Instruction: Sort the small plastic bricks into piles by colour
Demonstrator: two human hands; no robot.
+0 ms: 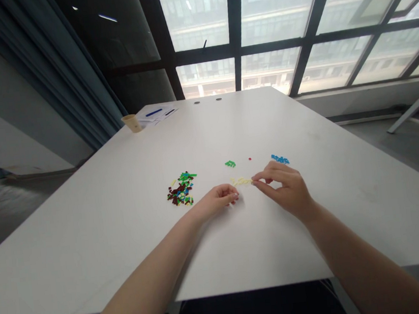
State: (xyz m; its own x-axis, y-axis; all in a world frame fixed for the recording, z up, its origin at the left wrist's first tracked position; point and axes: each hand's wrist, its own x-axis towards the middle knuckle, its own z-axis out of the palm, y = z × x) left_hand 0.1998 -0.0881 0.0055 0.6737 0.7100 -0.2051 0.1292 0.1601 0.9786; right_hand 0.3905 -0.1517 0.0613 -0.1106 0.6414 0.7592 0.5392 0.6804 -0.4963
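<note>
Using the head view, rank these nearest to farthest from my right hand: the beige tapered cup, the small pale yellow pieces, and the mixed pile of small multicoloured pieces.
1. Small pale yellow pieces: right beside the right hand, on its left.
2. Mixed pile of small multicoloured pieces: farther left, beyond the left hand.
3. Beige tapered cup: far left.

Bright daylight from windows [199,15] (hazy with glare), soft shadows on white table [207,132], wide-angle stretching at edges
</note>
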